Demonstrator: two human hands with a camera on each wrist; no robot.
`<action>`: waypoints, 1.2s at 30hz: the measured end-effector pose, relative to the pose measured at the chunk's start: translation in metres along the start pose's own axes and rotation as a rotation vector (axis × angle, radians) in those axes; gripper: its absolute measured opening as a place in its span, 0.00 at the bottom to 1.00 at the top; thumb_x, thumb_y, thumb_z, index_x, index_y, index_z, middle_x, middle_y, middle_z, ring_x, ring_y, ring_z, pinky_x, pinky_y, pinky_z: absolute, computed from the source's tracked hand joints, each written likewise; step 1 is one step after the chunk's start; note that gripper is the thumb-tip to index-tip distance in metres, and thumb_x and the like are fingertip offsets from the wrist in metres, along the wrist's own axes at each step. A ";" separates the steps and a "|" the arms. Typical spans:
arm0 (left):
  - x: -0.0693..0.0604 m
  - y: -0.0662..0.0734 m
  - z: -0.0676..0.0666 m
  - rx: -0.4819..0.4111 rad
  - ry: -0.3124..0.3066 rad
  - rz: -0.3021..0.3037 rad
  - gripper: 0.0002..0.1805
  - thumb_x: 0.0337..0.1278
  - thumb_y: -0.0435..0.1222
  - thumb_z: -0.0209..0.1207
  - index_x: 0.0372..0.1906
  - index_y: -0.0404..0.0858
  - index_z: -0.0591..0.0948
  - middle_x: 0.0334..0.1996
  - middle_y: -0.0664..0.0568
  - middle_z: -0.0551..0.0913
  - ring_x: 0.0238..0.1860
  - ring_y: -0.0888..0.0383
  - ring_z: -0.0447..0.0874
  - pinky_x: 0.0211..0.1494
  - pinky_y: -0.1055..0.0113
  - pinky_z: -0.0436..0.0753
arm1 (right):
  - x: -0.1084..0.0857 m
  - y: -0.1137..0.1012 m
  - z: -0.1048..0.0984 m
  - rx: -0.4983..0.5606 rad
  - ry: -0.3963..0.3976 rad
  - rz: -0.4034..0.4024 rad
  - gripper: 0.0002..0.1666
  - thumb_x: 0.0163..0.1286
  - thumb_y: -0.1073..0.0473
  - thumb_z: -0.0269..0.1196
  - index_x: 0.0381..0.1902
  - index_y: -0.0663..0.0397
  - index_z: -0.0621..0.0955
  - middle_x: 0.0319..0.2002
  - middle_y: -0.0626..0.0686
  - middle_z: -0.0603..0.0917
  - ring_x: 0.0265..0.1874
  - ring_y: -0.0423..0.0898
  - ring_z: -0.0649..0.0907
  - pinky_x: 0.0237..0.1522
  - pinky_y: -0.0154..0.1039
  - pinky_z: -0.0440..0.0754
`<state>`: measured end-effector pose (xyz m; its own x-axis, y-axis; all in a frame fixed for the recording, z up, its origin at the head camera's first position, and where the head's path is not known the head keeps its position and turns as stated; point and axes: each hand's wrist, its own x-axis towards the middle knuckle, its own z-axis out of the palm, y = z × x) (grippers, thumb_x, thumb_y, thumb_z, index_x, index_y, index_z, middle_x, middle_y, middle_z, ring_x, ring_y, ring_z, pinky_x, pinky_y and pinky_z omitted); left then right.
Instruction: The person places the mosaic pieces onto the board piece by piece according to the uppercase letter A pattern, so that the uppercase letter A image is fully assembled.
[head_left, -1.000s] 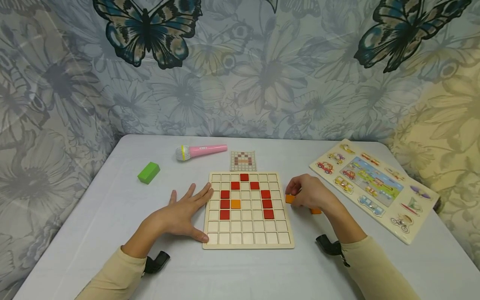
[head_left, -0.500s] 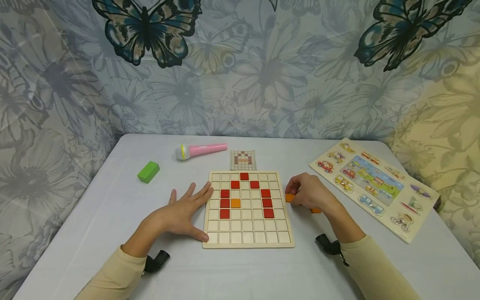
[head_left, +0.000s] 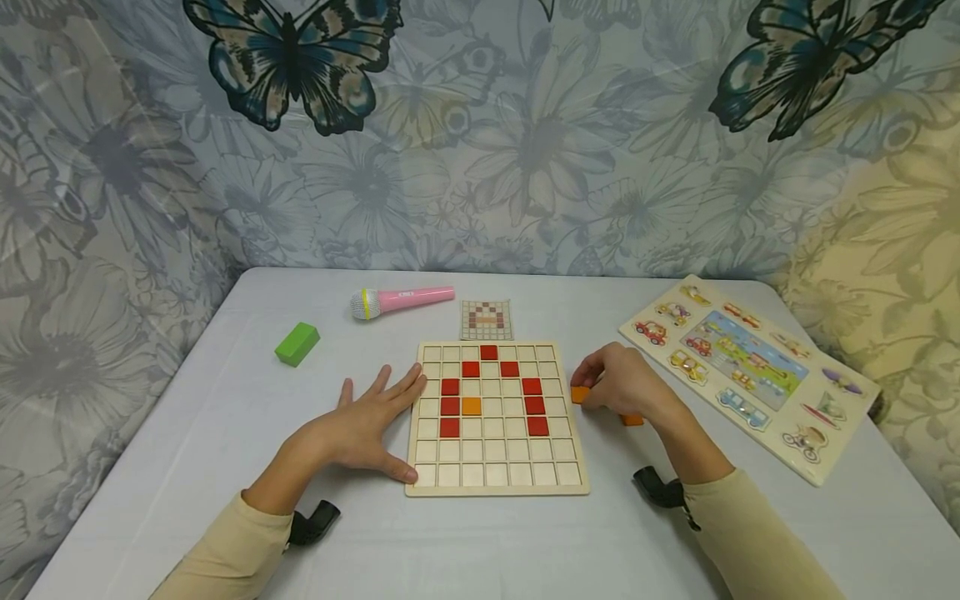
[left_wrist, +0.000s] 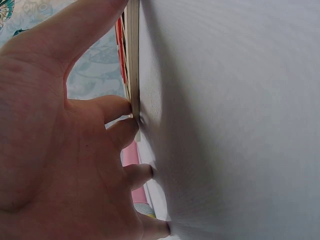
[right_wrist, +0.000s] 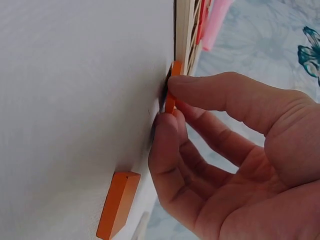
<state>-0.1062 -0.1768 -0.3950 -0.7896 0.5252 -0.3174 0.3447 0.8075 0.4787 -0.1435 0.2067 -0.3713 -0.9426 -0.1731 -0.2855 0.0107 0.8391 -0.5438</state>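
A pale wooden grid board [head_left: 497,492] lies mid-table, with several red tiles [head_left: 450,406] and one orange tile [head_left: 471,407] in its cells. My left hand [head_left: 367,429] is spread along the board's left edge, thumb and fingertips touching it. In the right wrist view, my right hand [right_wrist: 240,145] pinches a thin orange piece [right_wrist: 173,87] between thumb and fingers, low over the cloth just right of the board. An orange block [right_wrist: 118,205] lies on the cloth by that hand; in the head view the hand partly hides it.
Behind the board lies a small pattern card [head_left: 486,321], and a pink toy microphone [head_left: 405,301] is at its left. A green block [head_left: 297,344] sits at the far left. On the right, a picture puzzle board [head_left: 750,375] lies at an angle.
Hardly anything differs. The right forearm shifts very slightly; the right hand stays on the orange piece beside the board, and the left hand keeps its place.
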 end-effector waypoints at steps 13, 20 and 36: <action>0.000 0.000 0.000 0.004 0.001 -0.001 0.74 0.36 0.62 0.80 0.86 0.46 0.48 0.87 0.56 0.38 0.85 0.35 0.31 0.71 0.18 0.30 | -0.002 0.001 -0.006 0.035 0.027 0.014 0.13 0.55 0.68 0.75 0.41 0.56 0.91 0.38 0.55 0.87 0.38 0.51 0.81 0.33 0.39 0.80; -0.001 0.000 0.001 0.002 0.002 -0.002 0.74 0.37 0.62 0.80 0.86 0.47 0.48 0.87 0.57 0.38 0.85 0.36 0.31 0.71 0.18 0.30 | -0.003 0.001 -0.009 0.045 0.053 0.010 0.12 0.56 0.67 0.74 0.40 0.55 0.91 0.38 0.56 0.87 0.39 0.51 0.81 0.35 0.39 0.80; -0.001 0.002 -0.001 0.001 0.001 -0.007 0.73 0.37 0.61 0.80 0.86 0.47 0.48 0.87 0.57 0.38 0.85 0.36 0.30 0.72 0.19 0.29 | -0.003 -0.007 -0.007 0.093 0.036 -0.065 0.15 0.55 0.65 0.77 0.42 0.56 0.92 0.41 0.55 0.90 0.39 0.50 0.83 0.35 0.39 0.83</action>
<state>-0.1053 -0.1760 -0.3931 -0.7922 0.5195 -0.3203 0.3398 0.8114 0.4756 -0.1430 0.2050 -0.3617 -0.9538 -0.2053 -0.2195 -0.0216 0.7752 -0.6313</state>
